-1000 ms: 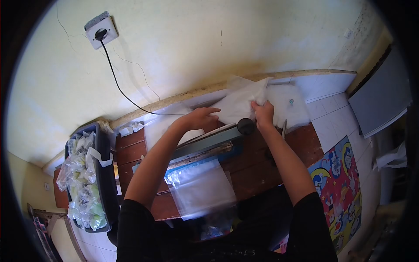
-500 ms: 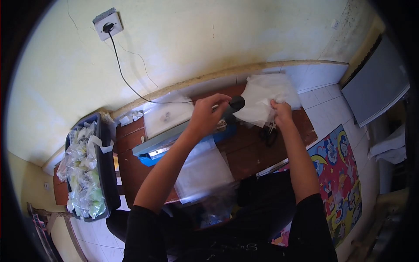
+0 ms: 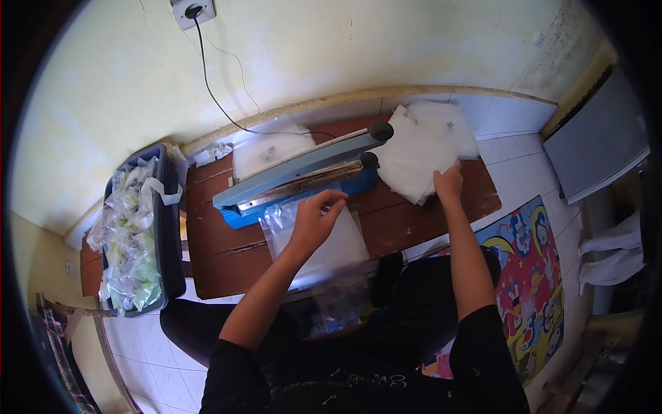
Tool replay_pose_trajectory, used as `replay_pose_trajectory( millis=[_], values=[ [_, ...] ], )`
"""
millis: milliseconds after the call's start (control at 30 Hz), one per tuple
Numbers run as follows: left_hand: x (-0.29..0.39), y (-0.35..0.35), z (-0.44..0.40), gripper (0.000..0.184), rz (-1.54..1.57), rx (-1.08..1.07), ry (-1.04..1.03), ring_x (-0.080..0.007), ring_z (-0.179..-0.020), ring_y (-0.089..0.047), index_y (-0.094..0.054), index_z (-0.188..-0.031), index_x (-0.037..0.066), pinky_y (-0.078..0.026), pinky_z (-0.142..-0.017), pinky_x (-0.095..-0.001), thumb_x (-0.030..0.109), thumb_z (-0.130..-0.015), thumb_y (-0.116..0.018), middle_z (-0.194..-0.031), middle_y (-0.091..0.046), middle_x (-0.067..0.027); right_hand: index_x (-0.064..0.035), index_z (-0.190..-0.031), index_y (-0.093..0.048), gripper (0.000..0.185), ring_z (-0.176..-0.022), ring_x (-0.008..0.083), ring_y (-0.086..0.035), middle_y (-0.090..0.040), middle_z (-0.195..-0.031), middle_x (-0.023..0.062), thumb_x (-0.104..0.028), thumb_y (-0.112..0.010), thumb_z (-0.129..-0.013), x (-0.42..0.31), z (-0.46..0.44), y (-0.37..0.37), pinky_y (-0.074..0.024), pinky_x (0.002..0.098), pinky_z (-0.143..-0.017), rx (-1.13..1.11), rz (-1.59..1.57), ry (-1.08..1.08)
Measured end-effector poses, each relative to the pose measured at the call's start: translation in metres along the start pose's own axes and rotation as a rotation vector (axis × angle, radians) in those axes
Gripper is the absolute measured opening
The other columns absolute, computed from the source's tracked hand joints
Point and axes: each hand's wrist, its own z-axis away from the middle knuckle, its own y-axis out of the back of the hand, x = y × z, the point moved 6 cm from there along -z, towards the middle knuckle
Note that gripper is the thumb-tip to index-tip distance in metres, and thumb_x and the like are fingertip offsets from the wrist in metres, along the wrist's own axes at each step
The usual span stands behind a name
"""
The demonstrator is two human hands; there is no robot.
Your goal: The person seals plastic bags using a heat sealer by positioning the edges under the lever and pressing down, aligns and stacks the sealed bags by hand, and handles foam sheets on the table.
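An impulse sealer with a grey arm and blue base stands on the brown wooden table, its arm raised. My left hand is in front of it, above a stack of clear plastic bags. Thumb and fingertips are pinched together; whatever is between them, if anything, is too small to make out. On the right, my right hand grips the near edge of a pile of whitish plastic bags. The scissors are hidden from view.
A dark bin full of knotted, filled plastic bags stands at the left. More plastic bags lie behind the sealer. A black cord runs to the wall socket. A colourful mat covers floor at the right.
My left hand has come off the sealer's arm and moved toward me, over the front bags. The arm now stands higher. My right hand has drawn the whitish bags nearer, covering the scissors.
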Motion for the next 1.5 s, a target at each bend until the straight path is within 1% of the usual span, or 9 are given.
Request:
replay_pose_trajectory(
  millis=[233,333,533,633,867,1033,1167,1367,1500],
  values=[
    [-0.043,0.013,0.031,0.015,0.068,0.052,0.105,-0.0131,-0.078,-0.065,-0.068,-0.097,0.003,-0.05,-0.071,-0.0277,0.01,-0.086,-0.062,-0.084,-0.07,-0.0076,0.0044,-0.13,-0.038,0.065,-0.125,0.041,-0.037,-0.038,-0.132,0.0303,-0.015,-0.068,-0.076,-0.056,0.048,0.014,-0.0366,0.0448,-0.102,0.24,0.269,0.366],
    [-0.055,0.02,0.038,0.015,0.197,0.11,0.155,-0.0128,-0.078,-0.065,-0.068,-0.098,0.002,-0.05,-0.072,-0.0263,0.009,-0.086,-0.061,-0.084,-0.07,-0.0083,0.0015,-0.117,-0.053,0.045,-0.115,0.038,-0.048,-0.05,-0.122,0.0251,-0.012,-0.067,-0.076,-0.085,0.079,-0.002,-0.0413,0.0424,-0.096,0.137,0.015,0.58],
    [-0.067,0.029,0.049,0.015,0.238,0.189,0.173,-0.0134,-0.079,-0.065,-0.066,-0.098,0.0,-0.05,-0.073,-0.0262,0.007,-0.087,-0.06,-0.084,-0.069,-0.0087,-0.0001,-0.085,-0.065,0.013,-0.075,0.0328,-0.064,-0.065,-0.08,0.0161,-0.01,-0.066,-0.077,-0.124,0.136,-0.051,-0.0506,0.0395,-0.071,-0.315,-0.305,0.632],
    [-0.077,0.025,0.057,0.015,0.238,0.18,0.197,-0.0133,-0.079,-0.065,-0.066,-0.098,0.0,-0.05,-0.073,-0.0264,0.007,-0.086,-0.06,-0.083,-0.069,-0.0086,-0.0022,-0.084,-0.066,0.011,-0.073,0.033,-0.064,-0.066,-0.077,0.0149,-0.012,-0.065,-0.078,-0.133,0.151,-0.067,-0.051,0.0399,-0.067,-0.43,-0.242,0.638],
    [-0.086,-0.02,0.033,0.024,0.116,-0.017,0.165,-0.0174,-0.083,-0.065,-0.065,-0.106,0.002,-0.051,-0.074,-0.0288,0.01,-0.083,-0.064,-0.09,-0.069,-0.0099,-0.0054,-0.088,-0.066,0.013,-0.084,0.0321,-0.063,-0.066,-0.085,0.0137,-0.014,-0.064,-0.079,-0.111,0.132,-0.057,-0.0509,0.041,-0.073,-0.346,-0.003,0.56],
    [-0.064,-0.073,-0.004,0.033,0.036,-0.149,0.061,-0.0226,-0.084,-0.066,-0.062,-0.113,0.005,-0.051,-0.077,-0.0325,0.012,-0.081,-0.065,-0.096,-0.068,-0.0124,-0.003,-0.1,-0.062,0.031,-0.109,0.0322,-0.054,-0.059,-0.115,0.0149,-0.017,-0.071,-0.074,-0.067,0.1,-0.037,-0.0463,0.0405,-0.089,-0.034,0.137,0.629],
    [-0.061,-0.104,-0.022,0.038,0.005,-0.199,0.048,-0.025,-0.086,-0.066,-0.06,-0.117,0.007,-0.051,-0.08,-0.0346,0.015,-0.081,-0.067,-0.101,-0.067,-0.0148,0.0011,-0.101,-0.061,0.035,-0.11,0.0327,-0.053,-0.058,-0.115,0.0168,-0.016,-0.072,-0.072,-0.051,0.093,-0.041,-0.0413,0.0416,-0.097,0.095,0.206,0.697],
    [-0.068,-0.117,-0.025,0.038,-0.029,-0.253,0.093,-0.0248,-0.085,-0.067,-0.06,-0.117,0.007,-0.051,-0.079,-0.0347,0.016,-0.081,-0.066,-0.103,-0.066,-0.0156,-0.0018,-0.094,-0.062,0.021,-0.106,0.0304,-0.056,-0.064,-0.101,0.0178,-0.01,-0.064,-0.075,-0.056,0.086,-0.056,-0.0418,0.0428,-0.091,-0.155,0.349,0.601],
    [-0.076,-0.115,-0.022,0.036,0.0,-0.266,0.141,-0.0234,-0.083,-0.066,-0.06,-0.115,0.006,-0.051,-0.077,-0.034,0.016,-0.082,-0.066,-0.102,-0.067,-0.0149,-0.0033,-0.077,-0.065,0.007,-0.082,0.0316,-0.062,-0.066,-0.079,0.0145,-0.009,-0.062,-0.074,-0.061,0.085,-0.056,-0.0447,0.0427,-0.081,-0.138,0.339,0.591]
  ],
)
